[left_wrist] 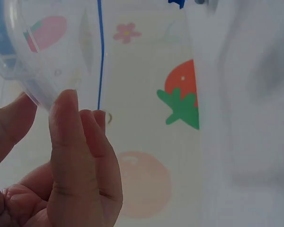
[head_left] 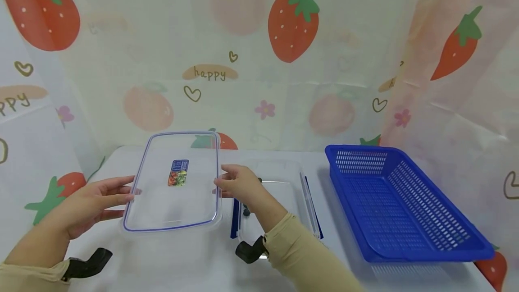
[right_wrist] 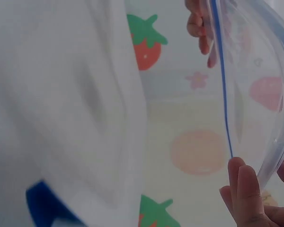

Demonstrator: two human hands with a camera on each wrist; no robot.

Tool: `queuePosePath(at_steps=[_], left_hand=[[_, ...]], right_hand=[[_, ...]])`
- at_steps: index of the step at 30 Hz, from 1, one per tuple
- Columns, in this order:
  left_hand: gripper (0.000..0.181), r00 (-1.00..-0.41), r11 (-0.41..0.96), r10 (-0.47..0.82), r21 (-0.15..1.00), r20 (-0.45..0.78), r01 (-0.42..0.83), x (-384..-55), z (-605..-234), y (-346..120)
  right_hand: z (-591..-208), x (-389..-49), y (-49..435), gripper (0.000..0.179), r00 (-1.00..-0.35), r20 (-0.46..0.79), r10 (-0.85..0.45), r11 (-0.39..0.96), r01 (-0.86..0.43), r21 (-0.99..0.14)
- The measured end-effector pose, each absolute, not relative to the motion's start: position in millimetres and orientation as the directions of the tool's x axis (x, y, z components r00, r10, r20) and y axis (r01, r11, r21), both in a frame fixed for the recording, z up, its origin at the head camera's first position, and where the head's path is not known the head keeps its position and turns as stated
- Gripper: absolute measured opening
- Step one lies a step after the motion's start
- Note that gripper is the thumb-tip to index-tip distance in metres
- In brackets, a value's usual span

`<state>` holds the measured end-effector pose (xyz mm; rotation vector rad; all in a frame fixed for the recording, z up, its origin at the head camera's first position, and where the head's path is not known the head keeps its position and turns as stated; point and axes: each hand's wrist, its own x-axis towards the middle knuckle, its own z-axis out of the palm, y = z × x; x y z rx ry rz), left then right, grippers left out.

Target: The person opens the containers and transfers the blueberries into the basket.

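Both my hands (head_left: 97, 202) (head_left: 240, 184) pinched a clear blue-rimmed piece (head_left: 174, 181). A blue basket (head_left: 399, 206) stood by the right edge of the bench (head_left: 170, 258).

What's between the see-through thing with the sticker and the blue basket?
The head view shows the right hand, then another see-through thing with dark blue sides, then some white table.

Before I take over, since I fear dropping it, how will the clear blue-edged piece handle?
The clear blue-edged piece will probably feel stiff: raised by its sides, it shows no clear sag. It is likely light for its size, since it looks see-through and thin-walled. Its smooth, shiny edge may be slippery.
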<state>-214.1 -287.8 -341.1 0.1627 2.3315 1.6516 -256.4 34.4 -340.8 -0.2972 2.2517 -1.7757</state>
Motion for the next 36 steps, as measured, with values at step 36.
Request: queuePosePath(at_steps=[36], left_hand=[[0.075, -0.914, 0.436, 0.211, 0.870, -0.346, -0.229, -212.0, -398.4, -360.3]], right_hand=[[-419.5, -232.6, -60.6, 0.048, -0.990, -0.101, -0.096, 0.113, 0.090, -0.990]])
